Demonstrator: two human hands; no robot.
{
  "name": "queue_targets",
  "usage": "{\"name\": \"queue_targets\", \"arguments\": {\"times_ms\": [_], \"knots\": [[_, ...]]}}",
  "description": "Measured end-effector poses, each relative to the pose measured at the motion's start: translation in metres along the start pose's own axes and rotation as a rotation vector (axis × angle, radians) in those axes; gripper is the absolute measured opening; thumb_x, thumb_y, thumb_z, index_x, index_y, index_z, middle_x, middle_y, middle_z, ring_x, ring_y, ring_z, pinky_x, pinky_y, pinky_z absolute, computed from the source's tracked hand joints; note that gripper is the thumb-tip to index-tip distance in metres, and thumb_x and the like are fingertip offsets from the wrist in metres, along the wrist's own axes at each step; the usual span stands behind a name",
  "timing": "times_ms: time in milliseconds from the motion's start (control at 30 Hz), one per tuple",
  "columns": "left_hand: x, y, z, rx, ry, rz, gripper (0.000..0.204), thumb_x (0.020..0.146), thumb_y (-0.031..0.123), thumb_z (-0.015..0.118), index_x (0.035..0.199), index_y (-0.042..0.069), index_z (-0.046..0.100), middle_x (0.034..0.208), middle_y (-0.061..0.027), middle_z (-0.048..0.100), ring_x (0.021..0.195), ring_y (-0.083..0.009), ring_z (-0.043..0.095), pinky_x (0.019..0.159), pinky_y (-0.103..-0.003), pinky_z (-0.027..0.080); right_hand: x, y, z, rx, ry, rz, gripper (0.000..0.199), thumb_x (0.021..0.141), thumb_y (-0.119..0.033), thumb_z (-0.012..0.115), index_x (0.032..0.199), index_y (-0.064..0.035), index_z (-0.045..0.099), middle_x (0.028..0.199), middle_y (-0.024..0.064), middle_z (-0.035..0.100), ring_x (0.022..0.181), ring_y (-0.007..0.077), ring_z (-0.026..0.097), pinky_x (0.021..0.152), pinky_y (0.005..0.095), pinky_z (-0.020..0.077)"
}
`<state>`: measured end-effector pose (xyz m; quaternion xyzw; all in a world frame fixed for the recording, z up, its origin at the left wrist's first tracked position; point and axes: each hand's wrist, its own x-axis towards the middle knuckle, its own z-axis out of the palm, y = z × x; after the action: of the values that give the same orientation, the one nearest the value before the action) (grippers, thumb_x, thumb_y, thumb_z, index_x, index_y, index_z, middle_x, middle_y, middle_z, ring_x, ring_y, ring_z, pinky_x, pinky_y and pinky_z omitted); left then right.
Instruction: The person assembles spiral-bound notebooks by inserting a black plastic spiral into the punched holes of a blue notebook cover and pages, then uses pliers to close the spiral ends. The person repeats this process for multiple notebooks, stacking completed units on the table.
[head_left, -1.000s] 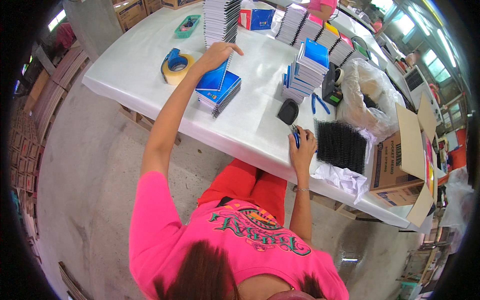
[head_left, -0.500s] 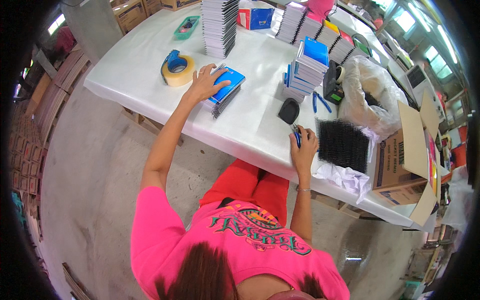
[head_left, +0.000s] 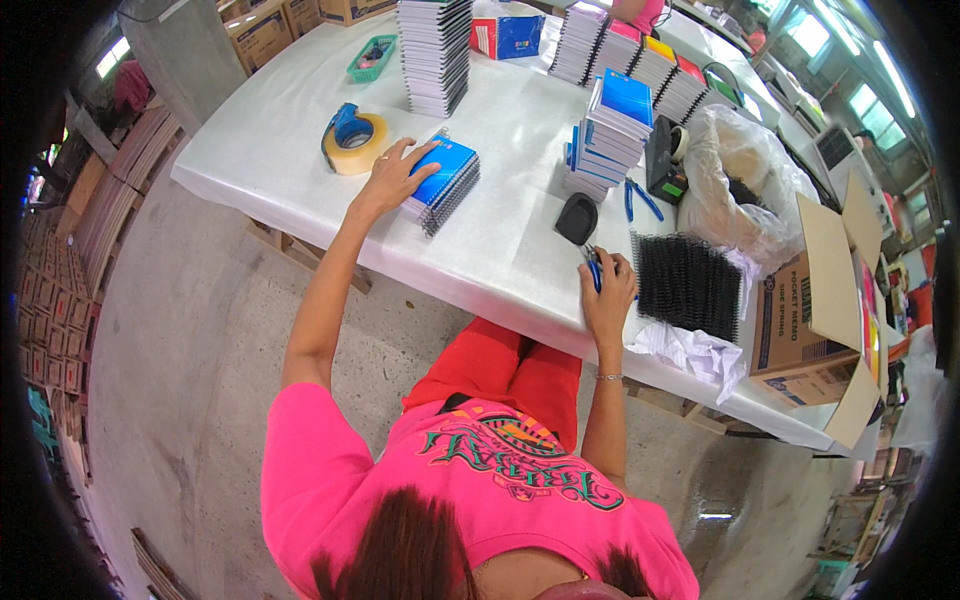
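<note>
Steadying the short stack of blue spiral notebooks (head_left: 449, 181)

The short stack is sitting just right of the tape dispenser (head_left: 368, 150) and slightly nearer me; I seem to be at the stacking step, evening up the notebooks; the next move, as I judge it, is calling for lifting my fingers clear without dragging the top cover (head_left: 453, 163) askew. My left arm (head_left: 332, 295) is lying outstretched, elbow slightly bent; my left hand (head_left: 392, 182) is resting palm down on the stack's side toward the dispenser, fingers spread, thumb over the cover, pinching nothing. My right hand (head_left: 610, 288), well right of the dispenser and nearer me, is curling round the blue-handled pliers (head_left: 595, 272); how tightly it is squeezing, I cannot tell. Beyond the dispenser and to its right, a tall stack of notebooks (head_left: 435, 62) is standing; black spiral coils (head_left: 685, 285) are lying far to its right, past my right hand.
</note>
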<state>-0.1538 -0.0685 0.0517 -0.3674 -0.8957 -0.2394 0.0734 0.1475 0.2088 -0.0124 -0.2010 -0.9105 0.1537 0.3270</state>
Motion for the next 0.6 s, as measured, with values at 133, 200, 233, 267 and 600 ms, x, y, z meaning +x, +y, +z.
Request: {"name": "queue_targets", "arguments": {"times_ms": [133, 200, 233, 267, 600], "knots": [[-0.003, 0.002, -0.001, -0.106, -0.015, -0.020, 0.053, 0.098, 0.054, 0.047, 0.143, 0.026, 0.052, 0.140, -0.0247, 0.047, 0.124, -0.0430, 0.051, 0.105, -0.047, 0.041, -0.001, 0.000, -0.001, -0.008, -0.006, 0.004, 0.042, 0.090, -0.031, 0.066, 0.127, -0.0105, 0.060, 0.124, 0.0161, 0.052, 0.118, 0.0328, 0.047, 0.104, 0.0471, 0.0313], [-0.002, 0.004, -0.004, -0.123, -0.043, -0.032, 0.053, 0.098, 0.054, 0.046, 0.143, 0.025, 0.051, 0.141, -0.0243, 0.047, 0.123, -0.0430, 0.052, 0.104, -0.047, 0.042, 0.000, 0.001, 0.000, -0.008, -0.001, 0.004, 0.042, 0.090, -0.031, 0.066, 0.127, -0.0106, 0.060, 0.124, 0.0163, 0.052, 0.118, 0.0329, 0.047, 0.104, 0.0472, 0.0314], [-0.002, 0.005, -0.005, -0.131, -0.056, -0.039, 0.054, 0.099, 0.054, 0.046, 0.144, 0.025, 0.050, 0.141, -0.0241, 0.047, 0.123, -0.0430, 0.052, 0.103, -0.047, 0.043, 0.000, 0.001, 0.000, -0.003, -0.014, 0.008, 0.042, 0.090, -0.031, 0.066, 0.127, -0.0106, 0.060, 0.124, 0.0164, 0.052, 0.118, 0.0330, 0.047, 0.104, 0.0473, 0.0316], [-0.002, 0.005, -0.004, -0.136, -0.066, -0.077, 0.060, 0.095, 0.059, 0.048, 0.146, 0.025, 0.047, 0.141, -0.0253, 0.046, 0.124, -0.0440, 0.051, 0.104, -0.048, 0.042, -0.001, 0.001, 0.000, 0.002, -0.028, 0.013, 0.042, 0.090, -0.031, 0.066, 0.127, -0.0107, 0.060, 0.125, 0.0164, 0.052, 0.118, 0.0332, 0.047, 0.104, 0.0474, 0.0317], [0.027, 0.036, 0.008, 0.130, -0.352, -0.316, 0.137, 0.053, 0.090, 0.066, 0.158, 0.033, 0.001, 0.149, -0.0391, 0.026, 0.139, -0.0547, 0.029, 0.108, -0.068, 0.027, 0.001, -0.001, 0.000, 0.016, 0.016, 0.008, 0.040, 0.089, -0.030, 0.067, 0.123, -0.0111, 0.062, 0.121, 0.0161, 0.054, 0.117, 0.0354, 0.047, 0.103, 0.0481, 0.0328]]}}
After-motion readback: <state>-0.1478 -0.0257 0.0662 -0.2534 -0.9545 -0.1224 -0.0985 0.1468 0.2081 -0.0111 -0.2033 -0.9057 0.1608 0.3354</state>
